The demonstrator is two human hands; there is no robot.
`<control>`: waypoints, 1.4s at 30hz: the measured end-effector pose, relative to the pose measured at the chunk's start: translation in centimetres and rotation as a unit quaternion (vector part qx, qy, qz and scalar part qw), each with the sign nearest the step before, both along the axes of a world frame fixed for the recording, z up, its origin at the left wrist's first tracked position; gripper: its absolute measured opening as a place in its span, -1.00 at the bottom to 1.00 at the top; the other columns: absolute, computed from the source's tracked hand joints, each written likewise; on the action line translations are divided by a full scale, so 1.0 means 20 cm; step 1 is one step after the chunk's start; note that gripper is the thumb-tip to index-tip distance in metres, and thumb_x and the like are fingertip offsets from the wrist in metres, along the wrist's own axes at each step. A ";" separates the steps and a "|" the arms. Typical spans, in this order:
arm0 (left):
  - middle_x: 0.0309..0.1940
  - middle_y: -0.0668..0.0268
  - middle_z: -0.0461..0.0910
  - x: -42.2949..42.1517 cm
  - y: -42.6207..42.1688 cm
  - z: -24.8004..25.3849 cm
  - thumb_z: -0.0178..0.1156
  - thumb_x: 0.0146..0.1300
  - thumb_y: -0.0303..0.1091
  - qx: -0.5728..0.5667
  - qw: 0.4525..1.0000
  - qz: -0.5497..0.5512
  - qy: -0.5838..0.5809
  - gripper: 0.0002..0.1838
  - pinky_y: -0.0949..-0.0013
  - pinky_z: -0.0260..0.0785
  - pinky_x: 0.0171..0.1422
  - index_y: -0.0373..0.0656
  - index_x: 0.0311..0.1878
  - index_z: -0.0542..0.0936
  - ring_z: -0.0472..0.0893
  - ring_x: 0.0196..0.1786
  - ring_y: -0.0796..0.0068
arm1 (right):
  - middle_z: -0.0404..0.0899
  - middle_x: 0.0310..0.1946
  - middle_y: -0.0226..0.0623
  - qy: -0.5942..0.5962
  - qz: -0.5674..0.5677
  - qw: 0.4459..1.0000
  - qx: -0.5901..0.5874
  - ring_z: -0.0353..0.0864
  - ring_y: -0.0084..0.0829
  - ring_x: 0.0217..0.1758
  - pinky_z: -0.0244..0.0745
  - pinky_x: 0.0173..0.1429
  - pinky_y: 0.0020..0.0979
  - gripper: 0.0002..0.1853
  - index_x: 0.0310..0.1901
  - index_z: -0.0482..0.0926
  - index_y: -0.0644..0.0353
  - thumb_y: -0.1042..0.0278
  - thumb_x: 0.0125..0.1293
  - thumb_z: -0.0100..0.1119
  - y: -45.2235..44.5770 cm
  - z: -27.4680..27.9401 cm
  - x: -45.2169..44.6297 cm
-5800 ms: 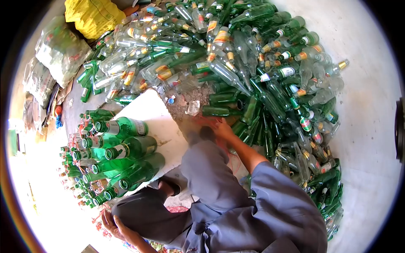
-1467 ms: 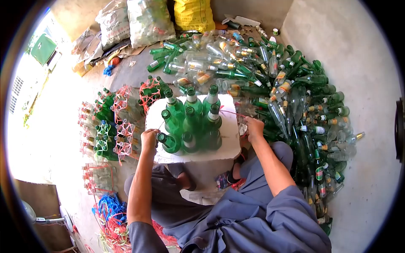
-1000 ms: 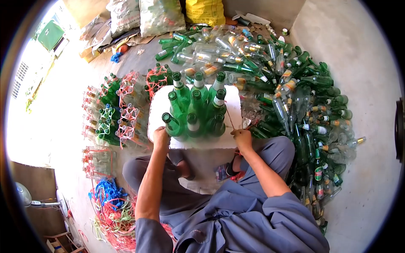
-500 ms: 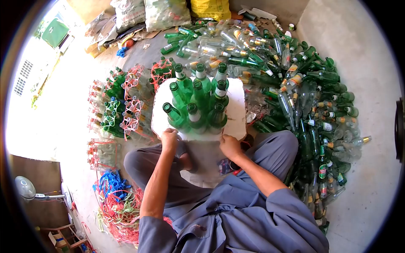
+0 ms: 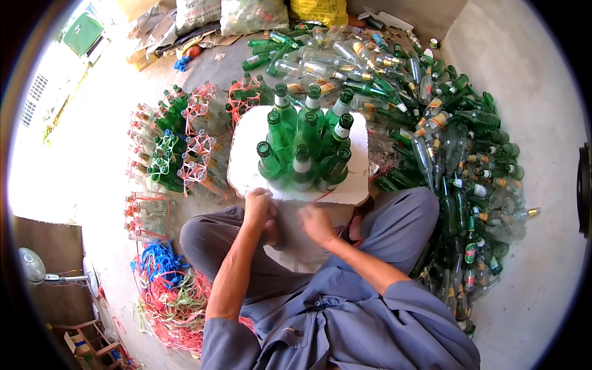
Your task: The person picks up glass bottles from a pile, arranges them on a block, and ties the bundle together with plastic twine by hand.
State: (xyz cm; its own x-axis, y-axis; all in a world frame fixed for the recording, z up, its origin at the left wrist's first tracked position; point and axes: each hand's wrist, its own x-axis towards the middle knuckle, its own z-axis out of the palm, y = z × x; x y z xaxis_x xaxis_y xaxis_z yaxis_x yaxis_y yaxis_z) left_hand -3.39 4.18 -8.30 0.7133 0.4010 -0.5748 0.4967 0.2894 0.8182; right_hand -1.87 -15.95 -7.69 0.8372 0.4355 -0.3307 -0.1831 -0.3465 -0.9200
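Observation:
Several green bottles [image 5: 302, 166] stand upright in close rows on a white board [image 5: 243, 169] in front of me. At the board's near left edge is my left hand [image 5: 259, 203], its fingers closed; what they hold is too small to tell. My right hand [image 5: 316, 223] is just below the near edge, in front of the bottles, fingers curled and slightly blurred. A thin red strand [image 5: 323, 196] shows on the board near the front bottles, above my right hand.
Loose green and clear bottles [image 5: 453, 148] lie heaped at the right and back. Bottles bound with red strips [image 5: 200, 148] stand at the left. Tangled red and blue strips [image 5: 166, 290] lie at the lower left. Filled sacks [image 5: 253, 17] and a fan [image 5: 31, 265] are farther off.
Since the earlier frames, both hands have come from the sides of the board to its near edge, closer together. The strand earlier stretched from the bottles to my right hand now shows only in part.

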 end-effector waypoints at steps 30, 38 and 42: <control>-0.60 0.30 0.59 -0.08 -0.07 -0.21 0.22 0.31 -0.37 0.103 0.992 -0.070 -0.022 -0.85 0.46 0.25 -0.60 -0.26 -0.29 0.63 0.53 -0.64 0.53 | 0.62 -0.49 0.01 -0.171 0.117 0.971 -0.117 0.61 -0.08 -0.47 0.50 -0.32 -0.12 -0.80 -0.33 0.62 0.40 0.45 0.24 0.04 0.00 -0.28 -0.15; -0.59 0.26 0.64 -0.09 -0.03 -0.13 0.35 0.17 -0.33 0.278 0.953 -0.113 -0.028 -0.79 0.38 0.43 -0.43 -0.33 -0.35 0.72 0.58 -0.56 0.52 | 0.67 -0.37 0.12 -0.126 0.186 0.971 -0.085 0.68 0.14 -0.24 0.56 -0.09 0.05 -0.73 -0.32 0.68 0.29 0.25 0.25 0.10 0.34 -0.26 -0.23; -0.41 0.04 0.68 -0.07 0.01 -0.13 0.29 0.11 -0.25 0.275 0.948 -0.161 0.009 -0.75 0.20 0.51 -0.11 -0.24 -0.29 0.76 0.67 -0.27 0.14 | 0.67 -0.40 0.13 -0.129 0.212 0.963 -0.109 0.70 0.08 -0.30 0.57 -0.20 0.05 -0.74 -0.35 0.68 0.26 0.26 0.26 0.09 0.42 -0.30 -0.23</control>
